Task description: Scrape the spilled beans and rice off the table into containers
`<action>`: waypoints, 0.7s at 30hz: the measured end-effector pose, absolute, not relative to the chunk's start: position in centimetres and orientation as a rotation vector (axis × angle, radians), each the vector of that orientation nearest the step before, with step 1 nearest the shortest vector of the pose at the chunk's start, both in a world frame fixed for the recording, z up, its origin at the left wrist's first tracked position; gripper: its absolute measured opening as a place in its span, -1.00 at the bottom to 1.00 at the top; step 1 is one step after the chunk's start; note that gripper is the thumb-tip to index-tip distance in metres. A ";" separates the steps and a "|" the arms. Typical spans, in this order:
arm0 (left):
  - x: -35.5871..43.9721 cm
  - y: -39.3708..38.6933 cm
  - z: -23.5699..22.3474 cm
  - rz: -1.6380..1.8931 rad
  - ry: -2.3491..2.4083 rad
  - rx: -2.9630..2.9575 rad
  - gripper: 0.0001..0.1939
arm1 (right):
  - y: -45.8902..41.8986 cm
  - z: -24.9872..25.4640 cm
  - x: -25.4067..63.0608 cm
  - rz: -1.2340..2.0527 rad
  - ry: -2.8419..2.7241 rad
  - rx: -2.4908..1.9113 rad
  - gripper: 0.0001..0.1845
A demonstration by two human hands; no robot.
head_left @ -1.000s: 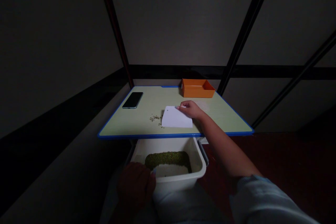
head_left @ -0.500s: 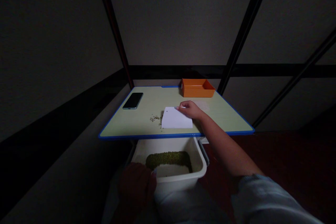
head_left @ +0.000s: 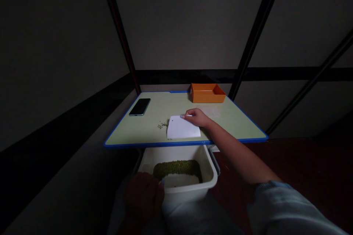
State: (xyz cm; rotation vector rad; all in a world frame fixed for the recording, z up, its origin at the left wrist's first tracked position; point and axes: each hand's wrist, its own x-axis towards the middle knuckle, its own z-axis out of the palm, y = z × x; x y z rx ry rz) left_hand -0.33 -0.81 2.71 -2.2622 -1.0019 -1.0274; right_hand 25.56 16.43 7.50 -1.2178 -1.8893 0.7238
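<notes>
My right hand (head_left: 197,117) pinches the top edge of a white sheet of card (head_left: 182,128), which stands tilted on the pale table top close to its front edge. Small dark grains (head_left: 161,125) lie scattered just left of the card, with a few at its lower left corner. Below the table's edge is a white plastic tub (head_left: 190,189), with a bank of greenish grains (head_left: 178,166) along its far side. My left hand (head_left: 143,192), in deep shadow, is closed over the tub's near left rim; its fingertips are hidden.
A black smartphone (head_left: 140,107) lies at the table's left side. An open orange box (head_left: 208,97) stands at the back right. Blue edging (head_left: 154,144) runs around the table (head_left: 234,125). Dark panelled walls close in behind and to the left.
My right hand has drawn the card slightly left and toward the table's front edge, with a few grains at its lower edge. My left hand stays on the tub rim.
</notes>
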 end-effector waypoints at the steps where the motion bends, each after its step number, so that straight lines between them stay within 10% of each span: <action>1: -0.4 -0.8 2.7 -1.012 -1.004 -2.273 -0.81 | 16.4 7.5 25.5 0.740 -1.894 -1.210 -0.56; 21: -0.7 -0.8 2.4 -0.982 -0.999 -2.276 -0.81 | 16.2 6.9 24.6 0.778 -1.980 -1.162 -0.56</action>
